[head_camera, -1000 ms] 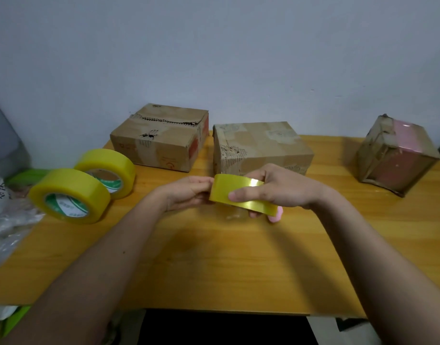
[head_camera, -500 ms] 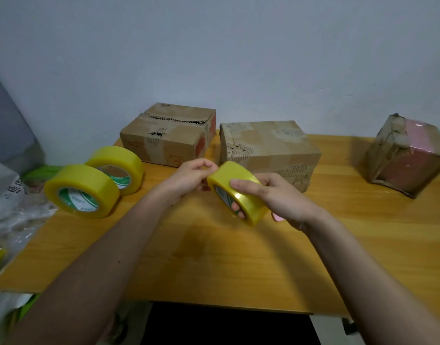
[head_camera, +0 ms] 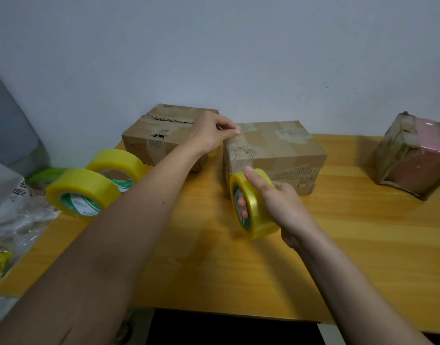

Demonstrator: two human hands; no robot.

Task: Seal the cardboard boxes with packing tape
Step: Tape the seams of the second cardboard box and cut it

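Now the tape roll (head_camera: pixel 254 205) is off the table, held on edge just in front of the middle box (head_camera: pixel 276 150), near its lower left corner. Right hand (head_camera: pixel 283 207) grips it: thumb over the outer yellow band, fingers curled thru the core, tips visible inside the ring. Left hand (head_camera: pixel 211 135) is up at the middle box's top left corner, thumb & forefinger pinched together at the edge. Prob. pinching the free tape end, but the film is clear and too faint to confirm; no strip is plainly visible between hand and roll.

Step in hand, by my read: tape end pulled out, about to be stuck on the box top. Next move calls for pressing the end flat on the cardboard, then drawing the roll w/ the right hand across the seam under steady tension so the strip lies w/o wrinkles.

Vs. half a sec ago: both hands were close together in front of the boxes, left fingers at the roll's rim. Since then the left hand has gone up & back to the box corner; the roll has stayed low and turned a bit.

Around: another box (head_camera: pixel 161 130) to the left, touching or just beside the left wrist; a film-wrapped box (head_camera: pixel 413 153) far right, well apart. Two spare rolls (head_camera: pixel 89 190) at the wooden table (head_camera: pixel 363 232) left edge.
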